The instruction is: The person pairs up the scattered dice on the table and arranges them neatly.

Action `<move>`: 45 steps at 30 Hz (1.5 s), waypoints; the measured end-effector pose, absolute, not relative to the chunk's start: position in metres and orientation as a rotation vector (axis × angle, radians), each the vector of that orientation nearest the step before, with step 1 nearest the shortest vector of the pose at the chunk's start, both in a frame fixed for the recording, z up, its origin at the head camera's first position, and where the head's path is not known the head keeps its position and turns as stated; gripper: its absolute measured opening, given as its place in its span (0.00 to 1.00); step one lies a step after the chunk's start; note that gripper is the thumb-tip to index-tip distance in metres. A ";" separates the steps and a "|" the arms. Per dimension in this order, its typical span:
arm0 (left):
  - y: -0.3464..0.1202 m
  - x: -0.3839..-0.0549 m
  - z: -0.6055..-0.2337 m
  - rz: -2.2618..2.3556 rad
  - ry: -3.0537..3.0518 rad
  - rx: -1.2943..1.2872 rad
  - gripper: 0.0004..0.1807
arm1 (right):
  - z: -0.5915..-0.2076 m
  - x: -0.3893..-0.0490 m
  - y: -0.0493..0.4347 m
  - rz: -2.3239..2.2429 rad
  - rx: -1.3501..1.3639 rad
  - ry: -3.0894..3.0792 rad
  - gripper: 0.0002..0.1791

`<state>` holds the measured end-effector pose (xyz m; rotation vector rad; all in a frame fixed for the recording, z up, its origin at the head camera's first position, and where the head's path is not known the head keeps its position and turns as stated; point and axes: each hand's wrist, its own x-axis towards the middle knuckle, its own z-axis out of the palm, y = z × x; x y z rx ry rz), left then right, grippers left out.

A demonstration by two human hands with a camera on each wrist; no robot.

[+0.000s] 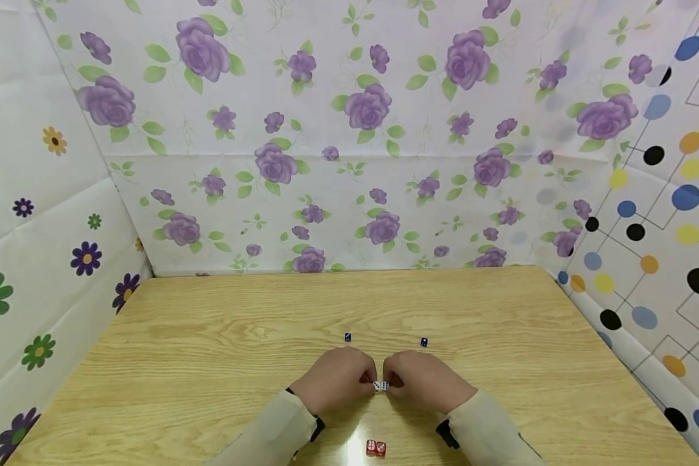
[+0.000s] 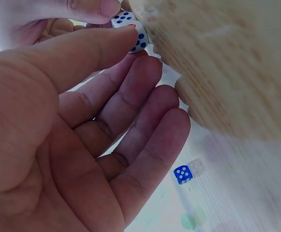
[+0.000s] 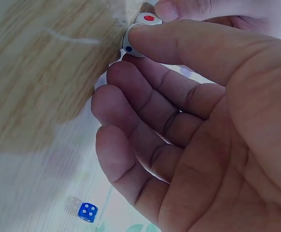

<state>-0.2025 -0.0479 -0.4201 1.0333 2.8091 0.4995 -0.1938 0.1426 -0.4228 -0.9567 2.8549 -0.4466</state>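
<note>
Close together over the table's middle, my two hands each pinch a white die between thumb and forefinger. The left hand (image 1: 336,380) holds the left white die (image 1: 377,386), and the right hand (image 1: 430,382) holds the right white die (image 1: 386,386). Side by side, the dice appear to touch. Blue pips show on the left hand's die (image 2: 140,42) in the left wrist view. In the right wrist view, the thumb covers much of the right hand's die (image 3: 129,44). The other fingers of both hands are loosely bent.
Beyond the hands lie two blue dice, the left one (image 1: 347,337) well apart from the right one (image 1: 424,342). Nearer the body, a red die (image 1: 371,447) sits against another red die (image 1: 381,448). Patterned cloths surround the wooden table (image 1: 210,323) at the back and sides.
</note>
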 end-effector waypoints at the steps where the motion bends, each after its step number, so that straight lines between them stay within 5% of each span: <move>1: -0.048 -0.202 -0.420 0.497 2.810 1.035 0.02 | -0.423 -0.194 0.142 -0.450 -0.957 2.855 0.05; 31: -0.047 -0.201 -0.420 0.531 2.804 1.070 0.02 | -0.422 -0.193 0.142 -0.521 -0.934 2.802 0.04; 38: -0.049 -0.199 -0.419 0.529 2.781 1.076 0.09 | -0.419 -0.192 0.147 -0.543 -0.912 2.786 0.04; 43: -0.050 -0.204 -0.413 0.534 2.791 1.039 0.02 | -0.411 -0.196 0.154 -0.544 -0.840 2.830 0.04; 45: -0.053 -0.208 -0.408 0.538 2.811 1.002 0.07 | -0.408 -0.200 0.158 -0.568 -0.786 2.858 0.03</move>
